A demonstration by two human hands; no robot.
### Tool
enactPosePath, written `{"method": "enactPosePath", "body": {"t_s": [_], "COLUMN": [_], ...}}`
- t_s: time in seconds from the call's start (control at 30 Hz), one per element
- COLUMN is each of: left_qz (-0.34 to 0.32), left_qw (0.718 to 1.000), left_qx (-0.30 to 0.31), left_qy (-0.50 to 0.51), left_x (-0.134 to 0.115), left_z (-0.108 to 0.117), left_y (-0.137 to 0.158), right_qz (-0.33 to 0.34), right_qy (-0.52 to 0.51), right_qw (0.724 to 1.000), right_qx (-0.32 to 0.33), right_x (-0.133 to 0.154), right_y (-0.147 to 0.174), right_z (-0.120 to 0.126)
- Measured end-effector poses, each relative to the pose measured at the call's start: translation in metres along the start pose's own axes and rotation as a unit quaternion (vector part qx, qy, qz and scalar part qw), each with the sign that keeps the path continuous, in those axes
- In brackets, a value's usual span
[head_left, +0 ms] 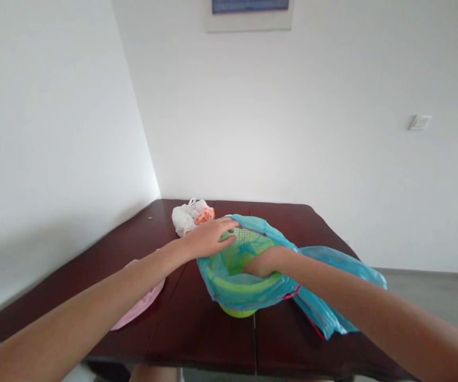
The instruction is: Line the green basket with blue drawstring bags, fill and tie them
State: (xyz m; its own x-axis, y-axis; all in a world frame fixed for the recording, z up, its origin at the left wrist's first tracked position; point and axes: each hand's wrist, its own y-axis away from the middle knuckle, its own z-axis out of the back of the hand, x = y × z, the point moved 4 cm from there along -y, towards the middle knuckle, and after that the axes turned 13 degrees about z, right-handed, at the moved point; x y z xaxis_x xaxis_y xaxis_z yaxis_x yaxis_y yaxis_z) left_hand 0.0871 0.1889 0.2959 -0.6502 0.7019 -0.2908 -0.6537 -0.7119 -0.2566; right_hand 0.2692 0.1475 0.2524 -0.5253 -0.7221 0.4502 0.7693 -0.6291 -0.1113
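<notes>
A lime-green plastic basket (237, 312) with mesh-like sides stands on the table. A translucent blue plastic bag (248, 302) lines it and is folded out over its rim, with a red drawstring showing at the front right. My left hand (212, 237) rests at the back-left rim, touching the bag, its thumb and fingers apart. Down inside the lined basket reaches my right hand (266, 261), its fingers hidden in the basket. More blue plastic bags (332, 260) lie loose at the right of the basket.
On the dark wooden table (209, 339), a crumpled white-and-orange plastic bag (185, 217) sits behind my left hand. A pink thing (143, 305) lies partly under my left forearm. White walls (312, 132) border the table at the left and back.
</notes>
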Motion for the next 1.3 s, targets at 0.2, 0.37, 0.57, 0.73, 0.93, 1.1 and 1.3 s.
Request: {"method": "enactPosePath", "body": {"t_s": [0.2, 0.37, 0.57, 0.73, 0.93, 1.1, 1.3], "left_qz": [0.017, 0.082, 0.122, 0.099, 0.097, 0.177, 0.164], "left_qw": [0.996, 0.990, 0.983, 0.984, 0.980, 0.962, 0.948], "left_qx": [-0.086, -0.058, -0.034, 0.031, 0.081, 0.091, -0.063], "left_qy": [0.003, 0.102, 0.135, 0.144, 0.154, 0.189, 0.265], "left_x": [0.009, 0.031, 0.046, 0.056, 0.066, 0.072, 0.060], "left_z": [0.001, -0.013, -0.023, -0.030, -0.035, -0.040, -0.016], "left_y": [0.000, -0.010, -0.025, -0.043, -0.064, -0.073, -0.030], "right_qz": [0.011, -0.068, -0.142, -0.129, -0.135, -0.182, -0.168], "right_qy": [0.092, 0.076, 0.048, 0.097, 0.107, 0.022, -0.069], "right_qw": [0.990, 0.934, 0.902, 0.939, 0.934, 0.933, 0.887], "right_qx": [-0.109, -0.342, -0.405, -0.304, -0.312, -0.309, -0.425], "right_x": [0.018, -0.010, -0.023, -0.027, -0.044, -0.065, -0.053], "right_y": [0.022, 0.063, 0.067, 0.058, 0.052, 0.050, 0.069], "right_z": [0.033, 0.033, 0.025, 0.021, 0.027, 0.041, 0.046]}}
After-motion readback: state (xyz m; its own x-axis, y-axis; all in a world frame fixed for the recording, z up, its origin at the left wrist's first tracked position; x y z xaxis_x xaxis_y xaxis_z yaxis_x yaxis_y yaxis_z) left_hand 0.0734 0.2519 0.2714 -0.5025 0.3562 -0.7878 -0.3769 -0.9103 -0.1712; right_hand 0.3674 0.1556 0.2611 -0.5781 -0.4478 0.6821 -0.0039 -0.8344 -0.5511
